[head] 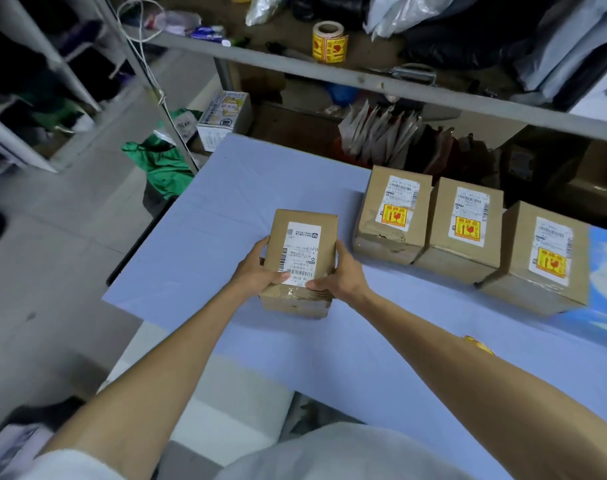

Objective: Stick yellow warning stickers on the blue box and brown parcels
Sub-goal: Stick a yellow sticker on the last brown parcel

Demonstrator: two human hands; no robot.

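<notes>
Brown parcels share a blue-covered table with the hands, under a cluttered shelf beyond them, and the layout reads as a sorting line. Far to the right of the right hand, cut by the frame's edge, lies the blue box; the yellow patch on it looks like a sticker, though it is only partly visible. Between that box and the right hand stand three stickered parcels, touching side by side. Each has a yellow warning sticker below its white label, so I judge them set aside as finished. Between the hands sits the unstickered parcel, label up and apart from that row, probably drawn close for sticking. The left hand grips its left side and the right hand its right, fingers curled round the edges, steadying it. Well beyond both hands, on the shelf, stands the sticker roll. Beside the right forearm lies what looks like a loose yellow sticker, likely kept ready for this parcel.
</notes>
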